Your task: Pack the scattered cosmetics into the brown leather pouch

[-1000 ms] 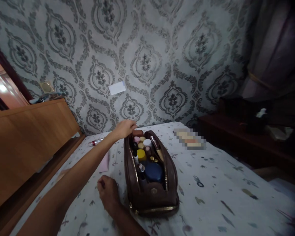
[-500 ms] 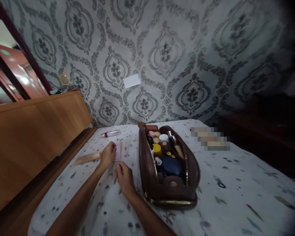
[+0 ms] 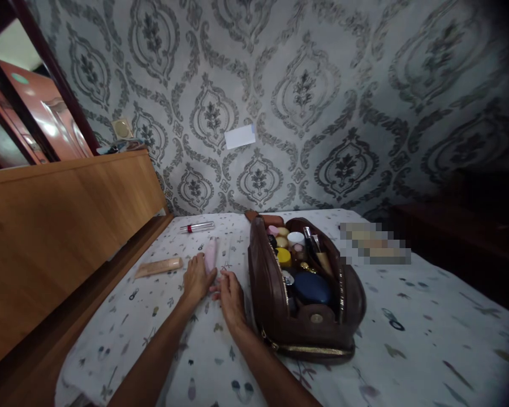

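Note:
A pale pink tube (image 3: 211, 251) lies on the patterned white sheet. My left hand (image 3: 197, 278) rests at its near end, fingers loosely spread and seeming to touch its side. Just right of it, my right hand (image 3: 231, 297) is held with fingers apart and nothing visible in them. A beige tube (image 3: 159, 267) lies left of my left hand. Farther back is a clear slim tube with a red band (image 3: 197, 227). To the right of my right hand stands an unzipped brown cosmetic bag (image 3: 265, 299), holding a blue rounded case (image 3: 311, 288), a yellow-lidded jar (image 3: 284, 258) and several other cosmetics.
A wooden board (image 3: 76, 203) borders the bed on the left, with small items on its top edge. Patterned wallpaper (image 3: 305, 102) rises behind, with a white card (image 3: 240, 137) on it. A blurred-out flat object (image 3: 375, 243) lies right of the bag.
My hands have loosened around the pink tube; my left fingers have come down flatter beside it and my right fingers have spread. The whole view has shifted, so things appear farther right.

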Demonstrator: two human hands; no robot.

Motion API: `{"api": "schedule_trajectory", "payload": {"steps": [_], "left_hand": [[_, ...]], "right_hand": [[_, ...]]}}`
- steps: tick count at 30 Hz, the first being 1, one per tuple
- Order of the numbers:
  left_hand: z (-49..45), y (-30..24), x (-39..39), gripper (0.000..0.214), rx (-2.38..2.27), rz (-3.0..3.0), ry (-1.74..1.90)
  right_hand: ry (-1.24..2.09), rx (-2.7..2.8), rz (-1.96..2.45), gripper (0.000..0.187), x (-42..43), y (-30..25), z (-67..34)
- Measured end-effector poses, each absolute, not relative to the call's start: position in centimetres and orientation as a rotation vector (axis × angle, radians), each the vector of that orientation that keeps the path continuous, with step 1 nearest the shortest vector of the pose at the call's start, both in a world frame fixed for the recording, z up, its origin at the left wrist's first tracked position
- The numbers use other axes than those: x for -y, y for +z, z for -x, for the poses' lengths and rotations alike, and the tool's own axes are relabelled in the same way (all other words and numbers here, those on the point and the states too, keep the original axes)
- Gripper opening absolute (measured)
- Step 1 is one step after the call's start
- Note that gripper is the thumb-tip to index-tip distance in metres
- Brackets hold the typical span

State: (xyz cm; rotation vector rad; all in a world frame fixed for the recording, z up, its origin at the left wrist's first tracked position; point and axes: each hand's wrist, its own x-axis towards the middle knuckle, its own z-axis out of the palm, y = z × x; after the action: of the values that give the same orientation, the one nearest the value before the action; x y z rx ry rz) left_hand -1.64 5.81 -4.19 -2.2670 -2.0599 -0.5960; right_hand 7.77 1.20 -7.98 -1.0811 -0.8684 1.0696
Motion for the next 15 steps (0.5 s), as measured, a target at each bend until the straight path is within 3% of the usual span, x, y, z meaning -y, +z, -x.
{"api": "schedule_trajectory", "payload": {"steps": [10,15], "left_hand": [[2.9,-4.4,-6.1,0.045,2.163,2.323,-0.811],[4.0,-4.1,-6.5,0.020,2.347,2.347,-1.141]], "right_hand": [[1.055,0.896,1.051,0.030,-0.8,-7.6,-7.8],[1.098,0.884,1.021,0.038,-1.2,-8.0,-7.7]]}}
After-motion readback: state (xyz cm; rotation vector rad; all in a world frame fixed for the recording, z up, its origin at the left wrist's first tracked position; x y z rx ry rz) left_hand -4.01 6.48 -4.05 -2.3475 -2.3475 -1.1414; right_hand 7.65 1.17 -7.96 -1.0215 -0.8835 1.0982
